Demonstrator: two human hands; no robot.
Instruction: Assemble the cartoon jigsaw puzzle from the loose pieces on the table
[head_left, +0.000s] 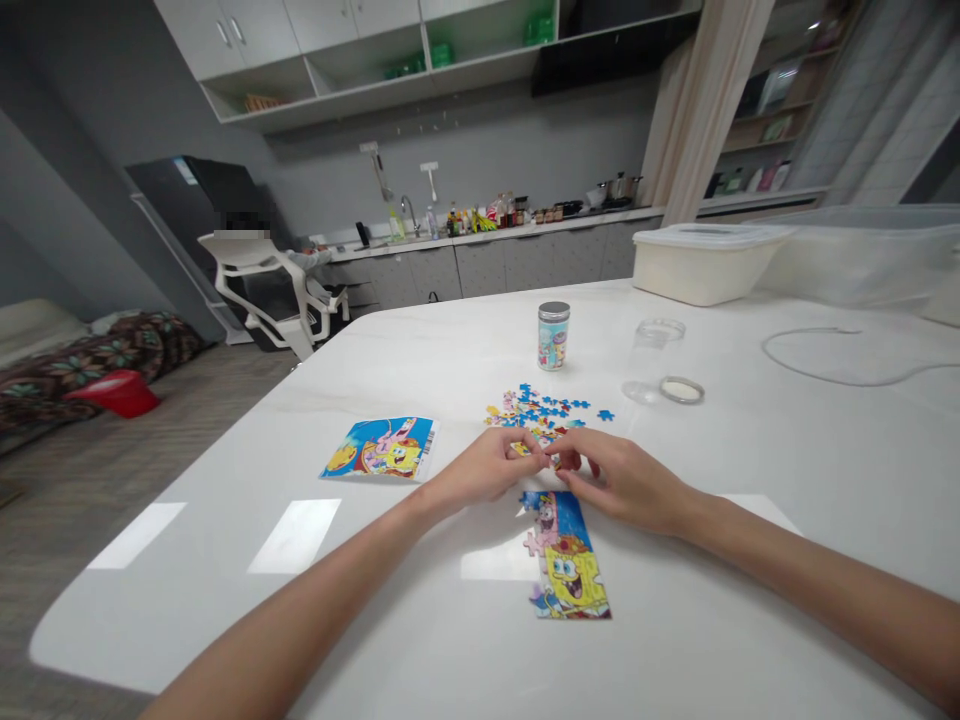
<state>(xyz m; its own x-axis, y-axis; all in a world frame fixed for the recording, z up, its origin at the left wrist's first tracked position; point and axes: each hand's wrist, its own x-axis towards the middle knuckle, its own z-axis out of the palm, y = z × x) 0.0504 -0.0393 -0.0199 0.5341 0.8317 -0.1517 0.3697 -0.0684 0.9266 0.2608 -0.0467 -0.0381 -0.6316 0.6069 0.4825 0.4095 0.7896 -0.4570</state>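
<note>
A partly joined jigsaw puzzle (pixel 574 565) with a yellow cartoon figure lies on the white table in front of me. Just above its top edge, my left hand (pixel 506 462) and my right hand (pixel 611 470) meet with their fingertips pinched close together. Whatever sits between the fingers is too small and covered to make out. Behind my hands spreads a heap of loose puzzle pieces (pixel 551 406), many of them blue; the nearest are partly hidden by my fingers. Left of my left hand rests a picture sheet (pixel 386 447) with the same cartoon style.
A printed can with a metal lid (pixel 553 337) stands behind the pieces. Right of it are a clear jar (pixel 652 360) and a ring-shaped lid (pixel 682 390). A white cable (pixel 825 380) and plastic bins (pixel 705 265) occupy the table's right side. A person sits in a white chair (pixel 262 285).
</note>
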